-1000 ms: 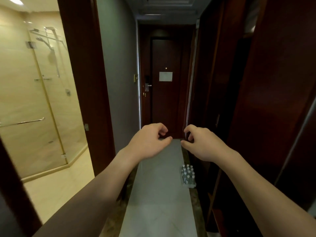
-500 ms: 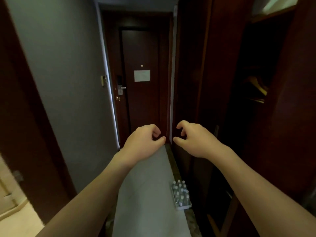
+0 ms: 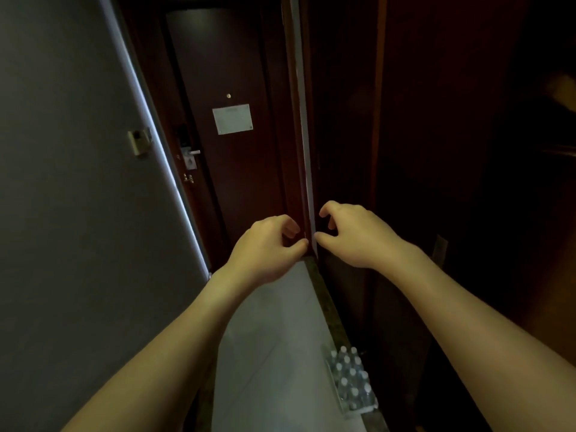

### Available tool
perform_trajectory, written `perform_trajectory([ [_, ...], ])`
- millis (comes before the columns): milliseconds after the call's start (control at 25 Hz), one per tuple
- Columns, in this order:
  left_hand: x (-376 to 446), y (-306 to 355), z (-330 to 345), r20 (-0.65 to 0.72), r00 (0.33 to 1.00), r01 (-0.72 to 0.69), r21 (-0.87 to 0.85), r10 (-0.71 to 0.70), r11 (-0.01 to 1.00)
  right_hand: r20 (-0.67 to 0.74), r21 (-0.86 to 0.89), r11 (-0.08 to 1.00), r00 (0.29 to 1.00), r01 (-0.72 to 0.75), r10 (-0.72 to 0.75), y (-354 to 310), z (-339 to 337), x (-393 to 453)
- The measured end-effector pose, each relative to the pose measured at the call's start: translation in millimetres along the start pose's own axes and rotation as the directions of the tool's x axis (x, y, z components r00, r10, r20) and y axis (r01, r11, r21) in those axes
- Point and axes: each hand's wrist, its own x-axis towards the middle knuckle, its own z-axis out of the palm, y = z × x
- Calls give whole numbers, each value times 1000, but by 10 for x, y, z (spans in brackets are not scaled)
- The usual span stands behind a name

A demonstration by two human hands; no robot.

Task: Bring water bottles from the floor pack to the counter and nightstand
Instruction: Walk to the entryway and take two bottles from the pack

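A plastic-wrapped pack of water bottles (image 3: pixel 350 381) with white caps stands on the pale floor at the lower right, against the dark wooden cabinet. My left hand (image 3: pixel 265 247) and my right hand (image 3: pixel 349 235) are stretched out in front of me at mid-height, well above and beyond the pack. Both hold nothing; the fingers are loosely curled with thumb and fingers apart. The two hands are close together, nearly touching at the thumbs.
A narrow hallway leads to a dark wooden door (image 3: pixel 230 135) with a white notice and a lever handle (image 3: pixel 191 152). A grey wall (image 3: pixel 78 182) runs along the left. Dark wooden cabinets (image 3: pixel 420 151) line the right. The light floor strip (image 3: pixel 271 353) runs ahead.
The view has moved forward down the hall and tilted down; the bathroom has left the frame. The bottle pack sits lower and nearer. Both hands keep the same empty, curled pose.
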Motion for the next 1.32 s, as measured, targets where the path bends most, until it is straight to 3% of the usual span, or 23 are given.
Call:
perform_trajectory([
  [200,1251,-516,296,46,998,37,8,-38,999,90,-10,1000,996,6,-5,380,391,1370],
  [480,2466,-1119,551,91,996,4,-95,5,995,122,-68,996,990,-64,72,711,778,2474],
  [720,3196,-1590,1366,356,923,-83,-194,149,977,197,-54,949,928,-311,315,1190,1519,2810],
  [960,3129,-2040,2924,584,787,-10,-311,199,950,344,-24,819,765,-573,545,1958,2648,2477],
  [1120,2770,-2562,4125,608,766,8,-333,208,943,390,63,680,645,-731,657,2694,3655,1944],
  [1320,1862,-3898,6450,679,725,64,-234,116,970,360,72,520,509,-851,782,3916,5951,769],
])
